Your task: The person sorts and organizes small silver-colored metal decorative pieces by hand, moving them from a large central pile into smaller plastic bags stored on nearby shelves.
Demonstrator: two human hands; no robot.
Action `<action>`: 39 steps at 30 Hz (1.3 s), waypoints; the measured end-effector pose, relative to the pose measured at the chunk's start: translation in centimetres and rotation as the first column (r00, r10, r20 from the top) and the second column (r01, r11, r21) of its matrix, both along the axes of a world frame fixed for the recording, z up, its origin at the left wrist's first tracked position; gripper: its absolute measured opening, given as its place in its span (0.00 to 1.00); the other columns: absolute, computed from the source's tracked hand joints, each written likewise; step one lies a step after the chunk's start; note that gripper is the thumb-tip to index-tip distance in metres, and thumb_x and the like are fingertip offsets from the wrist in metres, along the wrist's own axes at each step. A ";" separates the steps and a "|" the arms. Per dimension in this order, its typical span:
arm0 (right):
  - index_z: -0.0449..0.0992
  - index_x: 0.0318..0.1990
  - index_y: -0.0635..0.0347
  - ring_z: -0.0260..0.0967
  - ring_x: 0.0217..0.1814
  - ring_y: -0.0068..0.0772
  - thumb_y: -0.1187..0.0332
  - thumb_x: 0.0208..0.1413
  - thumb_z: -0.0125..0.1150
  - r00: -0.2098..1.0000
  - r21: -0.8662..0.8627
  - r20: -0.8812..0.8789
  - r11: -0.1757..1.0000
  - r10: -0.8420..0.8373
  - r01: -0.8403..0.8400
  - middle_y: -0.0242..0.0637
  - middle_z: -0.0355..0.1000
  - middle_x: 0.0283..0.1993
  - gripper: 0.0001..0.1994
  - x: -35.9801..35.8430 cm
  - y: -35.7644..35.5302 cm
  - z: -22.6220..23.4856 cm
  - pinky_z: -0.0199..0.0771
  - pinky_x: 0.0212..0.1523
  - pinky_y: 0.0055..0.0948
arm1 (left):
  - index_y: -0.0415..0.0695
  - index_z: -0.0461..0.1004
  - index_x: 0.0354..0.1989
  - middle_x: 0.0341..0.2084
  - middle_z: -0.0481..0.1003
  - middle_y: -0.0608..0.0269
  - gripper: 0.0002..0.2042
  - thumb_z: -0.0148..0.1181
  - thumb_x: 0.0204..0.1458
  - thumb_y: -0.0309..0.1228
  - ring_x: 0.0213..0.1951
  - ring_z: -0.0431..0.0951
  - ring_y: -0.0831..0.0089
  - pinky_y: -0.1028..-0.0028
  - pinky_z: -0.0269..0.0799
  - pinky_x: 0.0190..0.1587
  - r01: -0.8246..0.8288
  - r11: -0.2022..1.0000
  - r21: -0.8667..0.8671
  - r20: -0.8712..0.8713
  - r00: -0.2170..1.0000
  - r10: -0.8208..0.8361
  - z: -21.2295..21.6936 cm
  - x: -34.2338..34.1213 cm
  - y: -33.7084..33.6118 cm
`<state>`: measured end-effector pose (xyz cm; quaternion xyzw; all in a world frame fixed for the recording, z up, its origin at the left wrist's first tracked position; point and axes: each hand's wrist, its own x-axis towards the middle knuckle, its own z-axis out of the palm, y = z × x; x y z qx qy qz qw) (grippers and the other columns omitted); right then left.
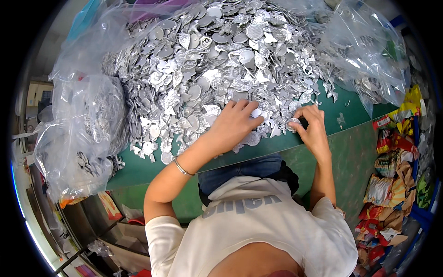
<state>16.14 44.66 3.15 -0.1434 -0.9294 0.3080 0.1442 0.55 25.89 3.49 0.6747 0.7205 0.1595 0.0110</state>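
A large heap of small silver metal pieces (203, 60), many round and others leaf- or star-shaped, covers the green table (138, 171). At the heap's near edge, my left hand (233, 124) rests palm down with fingers bent. A small bright silver piece (256, 112) shows between its thumb and forefinger. To the right, my right hand (314, 129) pinches a small round silver piece (293, 122) between thumb and fingers, just above the table. Loose pieces lie between the two hands. The left fingertips are partly lost among the pieces.
Clear plastic bags holding more metal pieces stand at the left (87, 115) and the right (369, 55) of the heap. Colourful packages (387, 171) fill a rack on the far right. Boxes (134, 240) sit below the table's left side.
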 end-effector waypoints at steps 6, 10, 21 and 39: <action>0.65 0.44 0.66 0.64 0.32 0.20 0.74 0.56 0.47 0.876 -0.911 -0.157 0.410 -0.455 0.050 0.30 0.66 0.31 0.09 1.1 2.8 -1.3 0.65 0.33 0.18 | 0.46 0.70 0.44 0.41 0.67 0.57 0.16 0.54 0.43 0.23 0.39 0.69 0.60 0.67 0.65 0.41 -0.107 0.984 0.143 0.131 0.987 0.088 -1.0 -2.1 -0.3; 0.69 0.41 0.67 0.65 0.30 0.21 0.71 0.55 0.52 0.926 -0.970 -0.091 0.244 -0.366 0.001 0.31 0.67 0.29 0.09 0.7 4.3 -1.4 0.65 0.32 0.20 | 0.44 0.67 0.50 0.39 0.68 0.55 0.24 0.56 0.40 0.15 0.33 0.72 0.63 0.70 0.69 0.35 -0.470 0.875 0.119 0.545 0.767 0.338 0.1 -0.6 -0.1; 0.72 0.32 0.62 0.70 0.29 0.47 0.64 0.39 0.65 0.939 0.297 0.077 0.907 -0.334 0.299 0.42 0.70 0.31 0.14 -2.1 0.0 -0.7 0.67 0.25 0.40 | 0.36 0.66 0.48 0.32 0.67 0.65 0.15 0.50 0.54 0.29 0.29 0.65 0.77 0.77 0.64 0.32 -0.641 0.746 -0.181 0.887 -0.435 -0.159 1.3 0.0 -1.1; 0.69 0.33 0.61 0.64 0.28 0.22 0.73 0.48 0.56 0.953 -0.974 -0.169 0.188 -0.253 -0.123 0.31 0.68 0.30 0.05 -0.6 6.9 -1.9 0.62 0.23 0.13 | 0.39 0.71 0.41 0.20 0.65 0.69 0.10 0.54 0.50 0.26 0.19 0.63 0.81 0.80 0.59 0.21 -0.437 0.899 -0.037 0.926 0.322 0.195 2.6 0.8 1.7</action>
